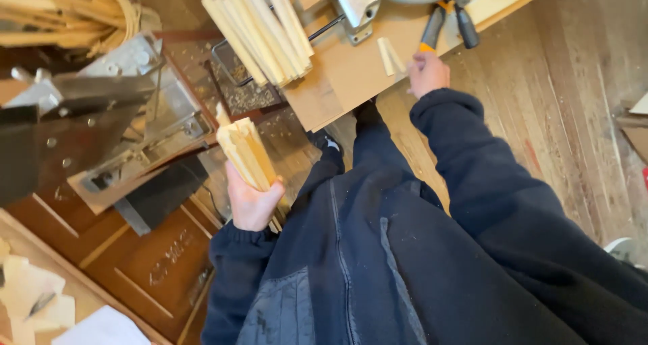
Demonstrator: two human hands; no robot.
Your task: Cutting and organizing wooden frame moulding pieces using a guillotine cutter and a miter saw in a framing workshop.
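Left hand (251, 200) grip clamped on wood strip bundle (246, 153).
Bundle sticks up out of fist; right hand (426, 72) curled at surface (351, 75) edge, grip state unclear.

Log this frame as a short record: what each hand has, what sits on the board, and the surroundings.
left hand: shut around a bundle of short wood strips, held at waist height
right hand: fist at the edge of the board, close to the orange-tipped pliers handle; contact cannot be told
pliers: black handles, lying on the board
loose cut piece: pale wood, left of the right hand
long strips: pale stack leaning over the board's left edge
floor: wooden planks
clothing: dark hooded top
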